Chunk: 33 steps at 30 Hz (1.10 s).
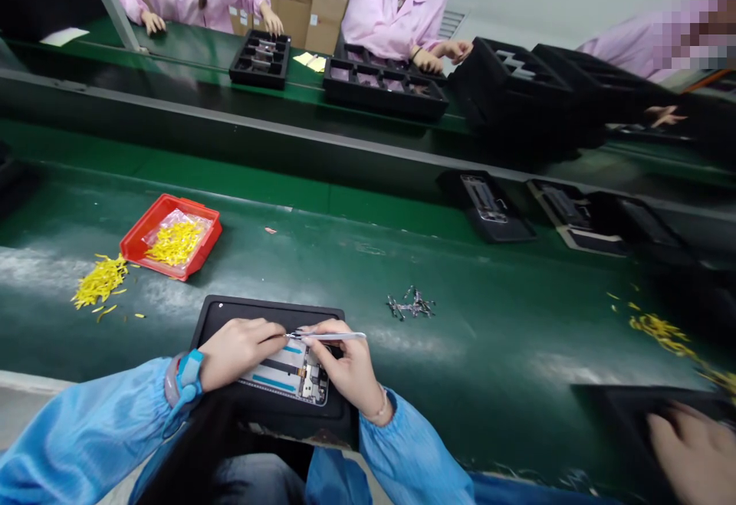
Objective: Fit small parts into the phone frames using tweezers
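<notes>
An opened smartphone (312,384), with blue strips and a bared circuit board, lies in a black foam tray (253,309) in front of me. My right hand (350,367) grips a pair of silvery tweezers (339,336) over the phone's upper edge, tips pointing left. From the left, my left hand (238,348) reaches over the phone with its fingers closed near the tweezer tips. Whatever small part is between those fingertips is too small and too covered to name. A blue wrist strap (189,382) is on my left wrist.
A red bin (212,241) holds small yellow pieces, with a pile of yellow pieces (100,281) beside it. Small dark metallic parts (411,303) lie right of centre. Another person's hand (695,440) is at right; people in pink work beyond the divider (287,133).
</notes>
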Each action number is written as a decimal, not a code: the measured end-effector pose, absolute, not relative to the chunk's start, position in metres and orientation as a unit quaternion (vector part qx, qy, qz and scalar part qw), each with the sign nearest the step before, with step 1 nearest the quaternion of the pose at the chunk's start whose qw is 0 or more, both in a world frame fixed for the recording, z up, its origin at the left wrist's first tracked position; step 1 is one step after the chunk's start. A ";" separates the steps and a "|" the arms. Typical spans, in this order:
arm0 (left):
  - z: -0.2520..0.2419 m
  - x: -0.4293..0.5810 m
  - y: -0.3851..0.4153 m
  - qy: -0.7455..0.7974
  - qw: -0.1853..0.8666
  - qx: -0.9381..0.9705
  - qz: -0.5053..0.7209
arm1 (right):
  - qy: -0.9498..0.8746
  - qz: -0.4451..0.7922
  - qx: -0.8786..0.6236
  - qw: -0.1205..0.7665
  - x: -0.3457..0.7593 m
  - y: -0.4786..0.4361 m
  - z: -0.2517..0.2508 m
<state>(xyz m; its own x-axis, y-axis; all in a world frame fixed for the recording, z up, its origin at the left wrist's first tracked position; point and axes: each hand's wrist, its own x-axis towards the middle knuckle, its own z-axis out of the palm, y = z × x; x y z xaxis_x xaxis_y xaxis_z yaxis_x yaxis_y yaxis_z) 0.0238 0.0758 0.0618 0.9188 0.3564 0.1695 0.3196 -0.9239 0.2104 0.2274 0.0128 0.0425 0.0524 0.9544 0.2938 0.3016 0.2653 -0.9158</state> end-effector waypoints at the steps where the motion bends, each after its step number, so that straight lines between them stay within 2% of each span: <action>1: 0.062 0.023 0.076 0.163 0.080 0.977 0.107 | -0.609 0.319 -0.514 0.512 0.227 0.013 0.043; 8: 0.068 0.027 0.073 0.140 0.018 0.977 0.160 | -0.611 0.319 -0.514 0.510 0.227 0.014 0.048; 17: 0.066 0.030 0.066 0.137 -0.029 0.986 0.087 | -0.598 0.320 -0.525 0.513 0.227 0.010 0.043; 25: 0.066 0.030 0.066 0.160 -0.001 0.987 0.035 | -0.599 0.327 -0.514 0.520 0.227 0.011 0.044; 33: 0.060 0.029 0.070 0.179 0.039 0.981 0.068 | -0.625 0.318 -0.498 0.510 0.227 0.011 0.045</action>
<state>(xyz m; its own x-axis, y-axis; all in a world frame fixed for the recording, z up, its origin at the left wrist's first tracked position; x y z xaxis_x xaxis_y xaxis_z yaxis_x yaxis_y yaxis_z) 0.0291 0.0703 0.0596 0.9265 0.3570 0.1190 0.3464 -0.9326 0.1012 0.2275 0.0113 0.0448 0.0159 0.9472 0.3203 0.2988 0.3012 -0.9055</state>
